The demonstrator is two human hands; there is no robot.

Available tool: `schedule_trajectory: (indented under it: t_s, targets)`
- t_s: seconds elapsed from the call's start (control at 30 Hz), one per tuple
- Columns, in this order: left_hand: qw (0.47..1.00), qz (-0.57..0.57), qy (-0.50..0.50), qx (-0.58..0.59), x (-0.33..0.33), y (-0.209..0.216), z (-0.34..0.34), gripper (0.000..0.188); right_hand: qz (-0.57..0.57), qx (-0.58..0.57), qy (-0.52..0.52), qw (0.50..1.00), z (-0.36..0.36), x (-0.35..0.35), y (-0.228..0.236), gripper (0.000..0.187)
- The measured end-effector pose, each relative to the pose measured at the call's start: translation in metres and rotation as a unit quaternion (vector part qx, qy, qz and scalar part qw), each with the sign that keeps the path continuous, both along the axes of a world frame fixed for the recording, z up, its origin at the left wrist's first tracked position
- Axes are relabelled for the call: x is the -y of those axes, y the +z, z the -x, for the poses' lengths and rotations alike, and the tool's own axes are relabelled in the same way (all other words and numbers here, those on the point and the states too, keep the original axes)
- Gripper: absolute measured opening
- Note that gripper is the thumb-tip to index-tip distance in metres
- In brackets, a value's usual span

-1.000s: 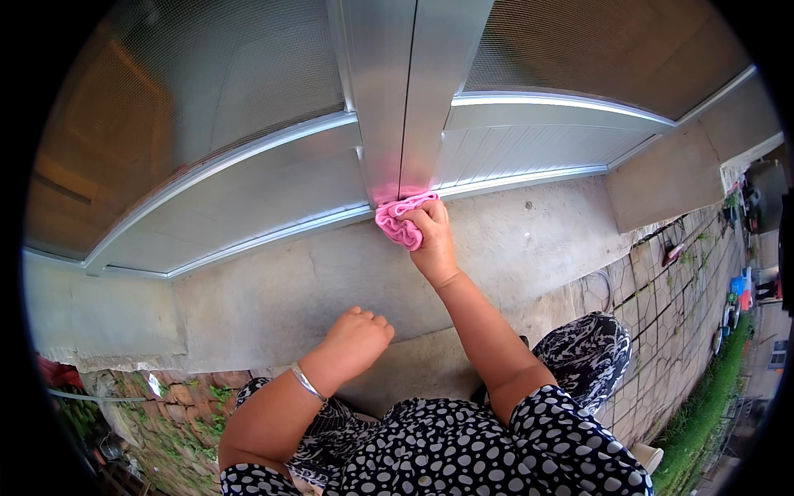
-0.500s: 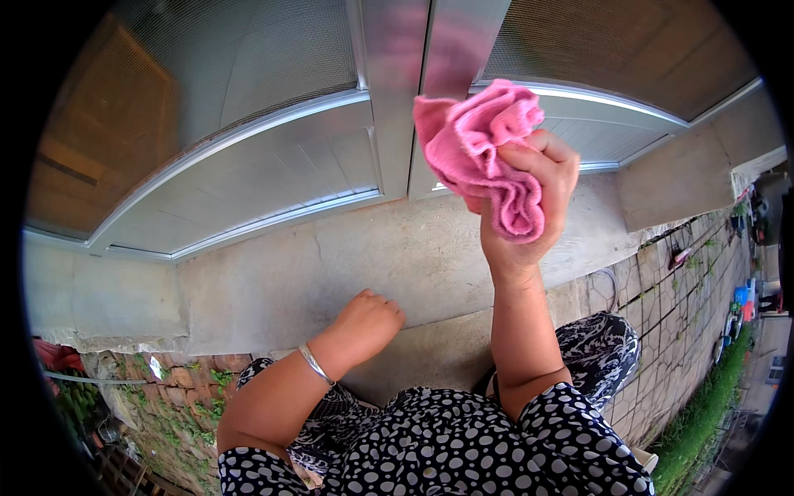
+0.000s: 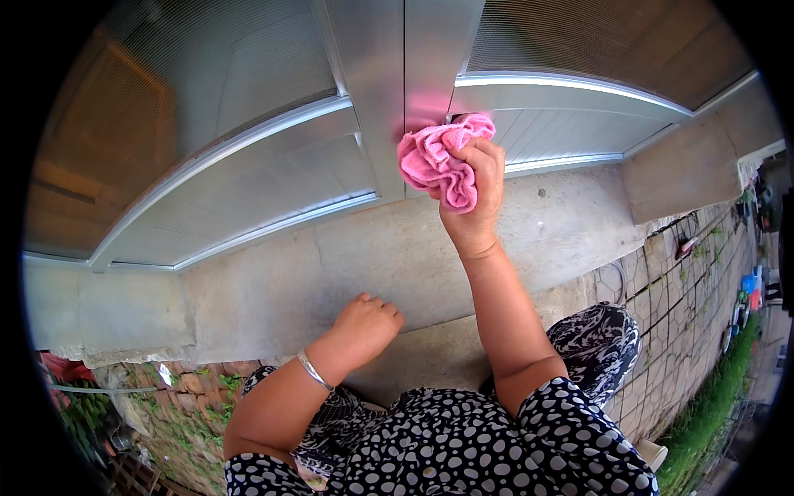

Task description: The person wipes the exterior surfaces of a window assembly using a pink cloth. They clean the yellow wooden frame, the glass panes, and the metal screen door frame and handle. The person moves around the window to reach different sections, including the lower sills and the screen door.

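My right hand point(image 3: 478, 186) is closed round a crumpled pink cloth point(image 3: 438, 161), its arm stretched forward. The cloth is at the lower middle of a silver metal double door point(image 3: 372, 91), by the seam between its two leaves. It seems to touch the right leaf, and its pink reflection shows in the metal just above. My left hand point(image 3: 368, 331) is curled into a loose fist over the concrete step, near my left knee, with nothing visible in it. A silver bangle point(image 3: 315, 370) circles that wrist.
A concrete doorstep point(image 3: 289, 264) runs below the door, with raised concrete blocks at both ends. Stone paving point(image 3: 662, 298) and a grass strip point(image 3: 711, 380) lie at right. Weedy bricks point(image 3: 194, 413) and a thin hose point(image 3: 107, 388) are at left.
My right hand has moved the pink cloth left and closer to the door, so it now appears smaller and lies over the lower right leaf. My left hand has hardly moved.
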State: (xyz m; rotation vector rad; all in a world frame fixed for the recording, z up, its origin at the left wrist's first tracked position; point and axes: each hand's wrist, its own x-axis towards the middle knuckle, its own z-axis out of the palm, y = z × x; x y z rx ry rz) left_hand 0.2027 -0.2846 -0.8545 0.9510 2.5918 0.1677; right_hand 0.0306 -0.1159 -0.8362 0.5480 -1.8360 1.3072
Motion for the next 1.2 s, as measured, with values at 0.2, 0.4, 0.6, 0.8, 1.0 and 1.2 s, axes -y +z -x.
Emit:
schedule_trajectory:
  t_s: [0.2,0.4,0.6,0.8,1.0,1.2]
  targets:
    - [1.000,-0.002,-0.002,-0.010,0.000,-0.001,0.002,0.015,0.004,0.057,0.007,0.998,-0.001,-0.003,-0.042,0.049]
    - [1.000,-0.006,-0.001,0.000,-0.001,0.002,0.005,0.007,0.008,0.160,0.030,0.987,-0.009,-0.006,-0.079,0.051]
    - [1.000,-0.005,0.001,0.001,0.004,-0.002,0.007,0.016,0.052,0.161,0.051,0.984,-0.008,-0.003,-0.056,0.052]
    - [1.000,0.004,0.004,-0.004,0.003,-0.002,0.004,0.017,0.015,0.008,-0.005,1.000,0.002,-0.015,0.034,0.047]
    - [1.000,0.000,0.010,0.002,0.003,0.002,0.003,0.017,-0.029,-0.036,-0.029,0.998,0.013,-0.030,0.025,0.049]
    - [1.000,-0.002,0.002,0.004,0.002,0.003,0.005,0.017,-0.051,0.012,-0.058,0.997,0.012,-0.031,-0.015,0.045]
